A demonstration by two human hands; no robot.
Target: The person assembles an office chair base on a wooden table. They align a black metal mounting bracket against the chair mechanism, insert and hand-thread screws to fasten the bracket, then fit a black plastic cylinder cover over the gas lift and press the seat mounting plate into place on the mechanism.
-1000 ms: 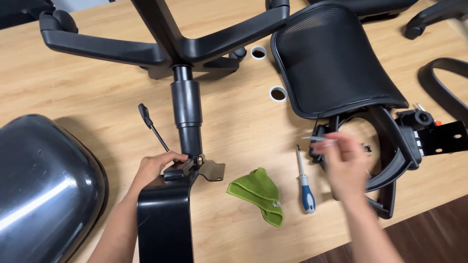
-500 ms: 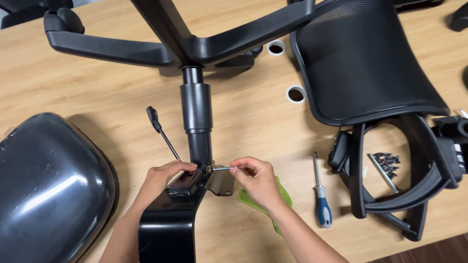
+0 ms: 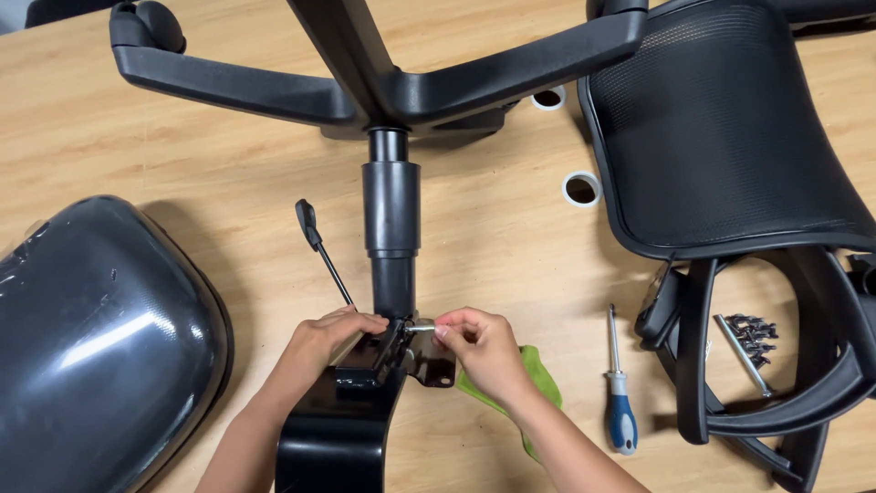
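My left hand (image 3: 321, 345) rests on top of the black seat mechanism (image 3: 370, 361) at the lower end of the chair's gas cylinder (image 3: 391, 228). Fingertips of my right hand (image 3: 479, 342) pinch a small silver bolt (image 3: 420, 327), its tip against the mechanism's metal bracket (image 3: 431, 361). A thin black lever (image 3: 319, 246) sticks out up-left from the mechanism. Above, the cylinder joins the black star base (image 3: 383, 78). A curved black arm piece (image 3: 333, 443) runs from the mechanism to the bottom edge.
On the wooden table (image 3: 228, 173): a glossy black seat shell (image 3: 91, 338) at left, a mesh backrest with frame (image 3: 721, 137) at right, a blue-handled screwdriver (image 3: 620, 402), a green cloth (image 3: 538, 383) under my right wrist, several loose screws (image 3: 750, 330), two cable holes (image 3: 581, 189).
My right hand came from the backrest at right to the mechanism, carrying a bolt, and now holds it against the bracket. The left hand stayed on the mechanism. The view shifted.
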